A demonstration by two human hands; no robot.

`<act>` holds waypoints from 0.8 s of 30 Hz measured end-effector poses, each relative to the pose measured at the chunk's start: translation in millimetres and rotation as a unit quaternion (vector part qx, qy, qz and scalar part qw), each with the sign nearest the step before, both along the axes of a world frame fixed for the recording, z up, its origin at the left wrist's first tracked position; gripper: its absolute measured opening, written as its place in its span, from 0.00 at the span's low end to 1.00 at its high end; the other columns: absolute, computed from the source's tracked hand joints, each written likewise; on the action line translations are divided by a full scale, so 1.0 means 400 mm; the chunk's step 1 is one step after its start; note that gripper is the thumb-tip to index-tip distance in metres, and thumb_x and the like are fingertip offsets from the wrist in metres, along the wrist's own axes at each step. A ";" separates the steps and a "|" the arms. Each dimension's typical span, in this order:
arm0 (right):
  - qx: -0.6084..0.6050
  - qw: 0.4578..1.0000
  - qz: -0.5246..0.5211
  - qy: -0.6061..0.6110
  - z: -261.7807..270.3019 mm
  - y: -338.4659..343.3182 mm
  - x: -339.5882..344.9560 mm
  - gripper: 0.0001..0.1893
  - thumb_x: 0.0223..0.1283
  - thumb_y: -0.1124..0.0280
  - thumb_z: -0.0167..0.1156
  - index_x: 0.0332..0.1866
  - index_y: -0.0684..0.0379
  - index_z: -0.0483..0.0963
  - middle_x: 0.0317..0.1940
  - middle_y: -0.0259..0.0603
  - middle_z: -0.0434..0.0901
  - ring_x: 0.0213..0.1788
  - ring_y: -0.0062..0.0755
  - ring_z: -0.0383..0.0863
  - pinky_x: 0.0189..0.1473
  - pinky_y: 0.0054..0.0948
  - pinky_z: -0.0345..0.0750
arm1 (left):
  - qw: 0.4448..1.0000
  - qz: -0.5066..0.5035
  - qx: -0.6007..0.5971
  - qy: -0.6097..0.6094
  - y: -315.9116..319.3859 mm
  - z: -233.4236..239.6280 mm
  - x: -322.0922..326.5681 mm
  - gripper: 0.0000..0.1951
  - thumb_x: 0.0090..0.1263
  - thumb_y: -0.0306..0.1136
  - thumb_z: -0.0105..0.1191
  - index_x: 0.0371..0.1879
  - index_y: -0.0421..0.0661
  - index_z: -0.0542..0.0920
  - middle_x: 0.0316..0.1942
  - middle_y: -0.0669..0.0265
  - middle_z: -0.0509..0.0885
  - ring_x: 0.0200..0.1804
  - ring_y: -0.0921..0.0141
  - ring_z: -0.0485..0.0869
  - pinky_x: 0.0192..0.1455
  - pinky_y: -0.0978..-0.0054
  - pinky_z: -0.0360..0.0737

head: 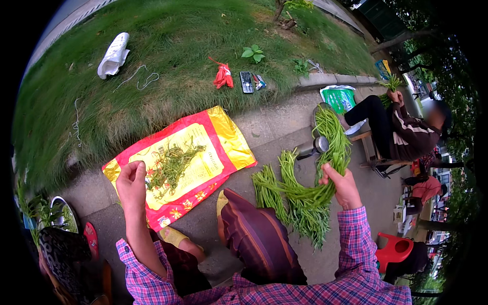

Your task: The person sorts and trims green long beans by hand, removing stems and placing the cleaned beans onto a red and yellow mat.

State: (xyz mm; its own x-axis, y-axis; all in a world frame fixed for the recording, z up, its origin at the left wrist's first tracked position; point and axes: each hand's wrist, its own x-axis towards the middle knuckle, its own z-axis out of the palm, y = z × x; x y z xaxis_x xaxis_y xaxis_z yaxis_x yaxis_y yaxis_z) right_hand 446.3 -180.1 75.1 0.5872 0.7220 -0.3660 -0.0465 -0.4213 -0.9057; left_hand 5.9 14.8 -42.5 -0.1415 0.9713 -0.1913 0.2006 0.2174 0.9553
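Observation:
My right hand [342, 183] grips a bunch of long green leafy stalks [305, 192] by one part, the stalks hanging to the left. My left hand [130, 182] is raised over the left edge of a red and yellow plastic sack [213, 143], thumb and fingertips close together; whether anything small is between them I cannot tell. Wilted green trimmings [173, 167] lie on the sack. Below my right hand's bunch, more stalks [267, 187] with leafy ends lie on the pavement. Another long heap of stalks [329, 129] extends beyond my right hand, beside a metal-lidded flask [313, 148].
A mobile phone [246, 82], a red plastic bag [223, 76] and a white rolled sack [114, 55] lie on the grass. A person [411, 129] sits at right holding stalks. Another person sits at lower left near a metal basin [72, 213]. A red plastic stool [392, 251] stands at right.

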 end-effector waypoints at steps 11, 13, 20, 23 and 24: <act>-0.377 0.913 0.100 -0.118 -0.668 -0.221 0.137 0.18 0.59 0.61 0.65 0.46 0.66 0.78 0.28 0.42 0.84 0.25 0.30 0.82 0.33 0.32 0.78 | 0.994 -0.093 -0.043 0.020 -0.029 0.071 0.050 0.11 0.71 0.31 0.58 0.44 0.36 0.82 0.36 0.69 0.84 0.39 0.80 0.79 0.44 0.83 0.75; -0.373 0.905 0.069 -0.194 -0.810 -0.180 0.144 0.19 0.57 0.60 0.66 0.46 0.65 0.78 0.34 0.48 0.84 0.33 0.40 0.83 0.39 0.36 0.78 | 0.994 -0.096 -0.049 0.021 -0.028 0.098 0.069 0.10 0.72 0.31 0.58 0.44 0.37 0.82 0.36 0.70 0.83 0.39 0.80 0.78 0.44 0.83 0.75; -0.330 0.905 0.043 -0.265 -0.962 0.009 0.090 0.29 0.52 0.48 0.68 0.47 0.65 0.78 0.46 0.57 0.82 0.52 0.55 0.80 0.57 0.42 0.75 | 0.994 -0.075 -0.062 0.048 -0.041 0.172 0.108 0.09 0.72 0.26 0.57 0.47 0.37 0.82 0.40 0.68 0.84 0.43 0.80 0.79 0.48 0.83 0.75; -0.364 0.862 0.073 -0.346 -0.985 0.023 0.098 0.34 0.49 0.44 0.69 0.48 0.67 0.77 0.50 0.58 0.78 0.56 0.57 0.76 0.61 0.43 0.72 | 0.994 -0.087 -0.041 0.056 -0.041 0.191 0.098 0.09 0.73 0.27 0.55 0.48 0.37 0.81 0.44 0.67 0.84 0.48 0.77 0.79 0.56 0.80 0.73; -0.363 0.874 0.081 -0.312 -0.977 0.026 0.089 0.41 0.45 0.39 0.70 0.53 0.69 0.73 0.55 0.57 0.72 0.61 0.56 0.70 0.64 0.44 0.69 | 0.995 -0.079 -0.034 0.043 -0.043 0.190 0.077 0.10 0.73 0.27 0.55 0.49 0.37 0.81 0.45 0.65 0.84 0.50 0.76 0.80 0.58 0.78 0.73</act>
State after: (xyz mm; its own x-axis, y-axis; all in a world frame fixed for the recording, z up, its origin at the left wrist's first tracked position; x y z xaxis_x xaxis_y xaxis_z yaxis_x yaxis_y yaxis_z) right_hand 482.1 -169.8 -315.7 0.7471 0.5251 -0.4076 0.4751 -0.8506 -0.2251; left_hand 36.6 -2.6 33.3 -0.0069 0.9682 -0.2502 0.3179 0.2394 0.9174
